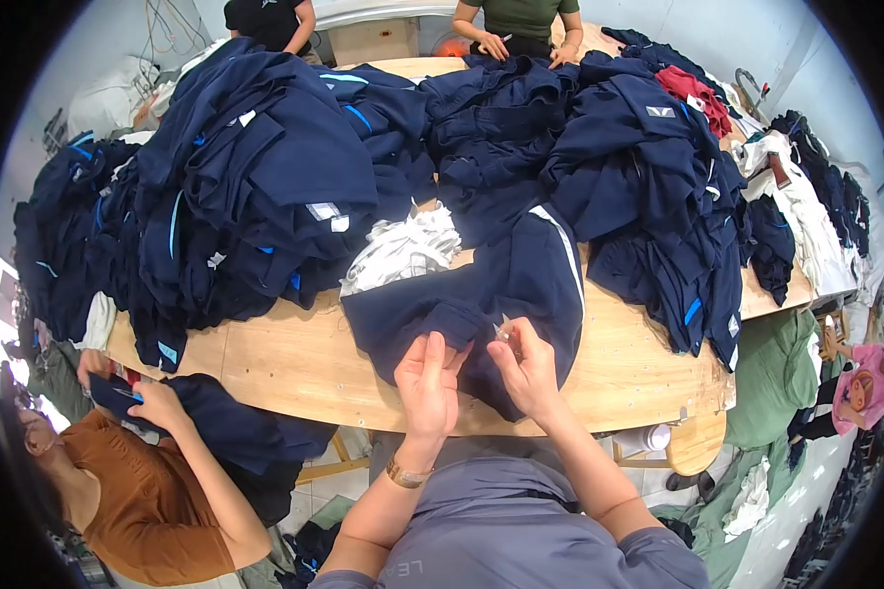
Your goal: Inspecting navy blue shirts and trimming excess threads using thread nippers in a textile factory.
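A navy garment (545, 285) with a white stripe along one side lies over the near edge of the table in front of me. My left hand (428, 385), palm turned up, grips a bunched edge of its cloth between thumb and fingers. Just right of it, my right hand (524, 371) is closed around small thread snips (504, 327). Only the pale pointed tips of the snips show; my fingers cover the rest. Those tips are close to the cloth, and whether they touch it I cannot tell.
Large navy garment piles (255, 167) flank the wooden table (275, 358), with white cloth (408, 250) between. At left a person in a brown shirt (152, 501) handles navy cloth. Two people (516, 29) stand across the table. Green fabric (771, 378) hangs at right beside a stool (697, 442).
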A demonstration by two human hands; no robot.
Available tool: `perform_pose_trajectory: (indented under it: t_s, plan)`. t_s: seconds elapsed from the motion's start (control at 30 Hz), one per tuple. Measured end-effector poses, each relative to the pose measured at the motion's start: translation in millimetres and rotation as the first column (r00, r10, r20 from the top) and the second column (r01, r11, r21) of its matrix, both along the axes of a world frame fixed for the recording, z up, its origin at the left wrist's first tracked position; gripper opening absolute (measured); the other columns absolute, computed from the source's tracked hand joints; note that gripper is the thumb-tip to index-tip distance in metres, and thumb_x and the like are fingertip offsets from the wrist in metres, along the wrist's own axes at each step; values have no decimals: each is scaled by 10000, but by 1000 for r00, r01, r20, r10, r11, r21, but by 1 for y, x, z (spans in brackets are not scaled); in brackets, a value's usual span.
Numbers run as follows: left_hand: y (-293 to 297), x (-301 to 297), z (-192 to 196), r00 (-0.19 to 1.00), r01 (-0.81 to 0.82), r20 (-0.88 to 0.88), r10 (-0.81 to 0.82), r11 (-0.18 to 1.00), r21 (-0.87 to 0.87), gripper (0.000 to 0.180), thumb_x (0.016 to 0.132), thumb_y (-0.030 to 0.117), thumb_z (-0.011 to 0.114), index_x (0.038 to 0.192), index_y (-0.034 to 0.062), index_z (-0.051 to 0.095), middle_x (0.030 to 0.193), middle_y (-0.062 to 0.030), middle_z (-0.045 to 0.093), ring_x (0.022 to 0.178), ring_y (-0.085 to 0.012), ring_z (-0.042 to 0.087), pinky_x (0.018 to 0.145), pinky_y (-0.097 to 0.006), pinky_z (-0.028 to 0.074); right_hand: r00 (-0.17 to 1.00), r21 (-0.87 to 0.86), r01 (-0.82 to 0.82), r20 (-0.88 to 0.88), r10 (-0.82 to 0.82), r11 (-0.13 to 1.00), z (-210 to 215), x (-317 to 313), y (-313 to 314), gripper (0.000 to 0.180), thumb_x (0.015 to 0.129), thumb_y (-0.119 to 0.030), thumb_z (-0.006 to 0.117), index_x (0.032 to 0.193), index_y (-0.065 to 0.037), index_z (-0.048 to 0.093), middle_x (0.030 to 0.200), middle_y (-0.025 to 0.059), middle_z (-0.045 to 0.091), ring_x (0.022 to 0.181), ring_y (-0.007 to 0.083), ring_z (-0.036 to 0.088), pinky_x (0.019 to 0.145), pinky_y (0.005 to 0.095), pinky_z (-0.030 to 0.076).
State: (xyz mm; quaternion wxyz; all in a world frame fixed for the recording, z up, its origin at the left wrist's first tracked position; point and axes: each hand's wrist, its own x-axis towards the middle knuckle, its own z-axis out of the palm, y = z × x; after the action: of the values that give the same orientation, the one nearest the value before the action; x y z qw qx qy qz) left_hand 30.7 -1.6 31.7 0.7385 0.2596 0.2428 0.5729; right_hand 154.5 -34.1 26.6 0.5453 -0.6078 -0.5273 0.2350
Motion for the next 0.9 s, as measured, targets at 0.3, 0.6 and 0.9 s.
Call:
perform_pose_trajectory:
  t_s: [0.3, 0.6, 0.9]
  plan:
    - [-4, 4, -7, 994, -34, -101, 43, 996, 84, 151, 910, 106, 506, 824, -2, 567, 824, -10, 581, 747, -60, 525, 729, -225, 453, 904, 347, -157, 428, -8, 925, 3, -1, 7, 412, 571, 21, 618, 980, -18, 592, 639, 49, 549, 500, 193, 549, 443, 270, 421]
    - [1, -7, -4, 872, 84, -489, 21, 978, 192, 166, 887, 104, 555, 744, 23, 534, 696, 67, 481, 643, 0, 393, 566, -163, 340, 628, 350, -287, 772, -101, 892, 9, 14, 9, 301, 619, -51, 606, 917, -17, 586, 566, -5, 452, 464, 116, 483, 437, 247, 357]
    - [8, -2, 6, 976, 140, -174, -132, 990, 33, 121, 891, 65, 524, 826, -30, 563, 811, -14, 570, 742, -74, 544, 786, -268, 497, 883, 513, -202, 463, -71, 834, -2, 18, 12, 370, 581, -12, 662, 932, -7, 546, 597, -7, 511, 471, 151, 513, 446, 254, 397]
